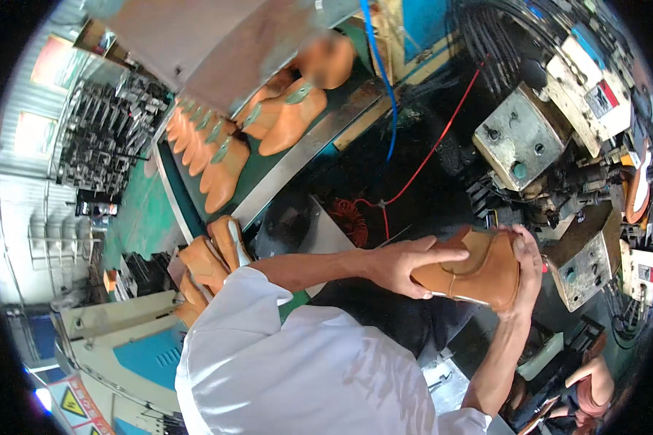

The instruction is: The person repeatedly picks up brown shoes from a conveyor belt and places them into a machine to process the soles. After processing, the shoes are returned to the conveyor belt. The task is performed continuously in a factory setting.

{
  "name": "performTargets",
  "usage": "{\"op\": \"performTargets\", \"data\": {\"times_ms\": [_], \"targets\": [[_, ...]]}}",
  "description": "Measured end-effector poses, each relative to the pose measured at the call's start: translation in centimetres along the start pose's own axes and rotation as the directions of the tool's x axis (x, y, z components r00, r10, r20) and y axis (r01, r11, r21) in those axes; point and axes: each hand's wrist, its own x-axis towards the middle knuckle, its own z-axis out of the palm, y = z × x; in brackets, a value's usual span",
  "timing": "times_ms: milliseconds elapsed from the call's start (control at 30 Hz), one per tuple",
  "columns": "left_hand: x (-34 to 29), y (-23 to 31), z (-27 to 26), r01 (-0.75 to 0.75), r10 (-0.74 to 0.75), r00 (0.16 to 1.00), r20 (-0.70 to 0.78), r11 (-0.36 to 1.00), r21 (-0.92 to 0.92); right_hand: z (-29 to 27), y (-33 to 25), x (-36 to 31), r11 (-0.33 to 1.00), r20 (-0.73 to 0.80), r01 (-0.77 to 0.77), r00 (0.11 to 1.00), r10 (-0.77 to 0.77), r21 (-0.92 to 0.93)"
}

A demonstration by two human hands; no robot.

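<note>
Between both hands I hold a tan leather ankle boot (490, 272), off to the right of my body. My left hand (406, 264) grips one end, its thumb lying along the upper and its fingers beneath, mostly hidden. My right hand (527, 272) is wrapped round the other end, with fingertips over the top edge. A pale strip shows along the boot's lower edge near my left fingers. Red coiled air hose (350, 221) hangs beyond my left wrist.
Rows of tan boots (225, 174) stand on a green conveyor at the upper left, under a metal cover (196, 47). More boots (203, 261) lie by my left shoulder. Machine control boxes (521, 138) crowd the right. A blue hose (383, 72) hangs ahead. Another person (595, 384) is at lower right.
</note>
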Motion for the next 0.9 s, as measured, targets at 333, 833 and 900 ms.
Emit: {"op": "performTargets", "data": {"times_ms": [333, 833, 900], "targets": [[-16.7, 6.7, -4.8, -0.069, -0.164, 0.933, -0.319, 0.79, -0.609, 21.5, 3.5, -2.9, 0.881, 0.322, 0.372, 0.906, -0.275, -0.292], [-57.0, -2.1, -20.8, 0.604, -0.476, 0.02, -0.879, 0.707, -0.368, 22.4, 8.8, -0.1, 0.769, 0.368, 0.095, 0.91, 0.19, -0.632], [-61.2, -6.3, -22.8, 0.844, -0.439, -0.157, -0.885, 0.406, -0.351, 19.1, 8.8, 0.4, 0.751, 0.27, 0.026, 0.941, 0.204, -0.66]]}}
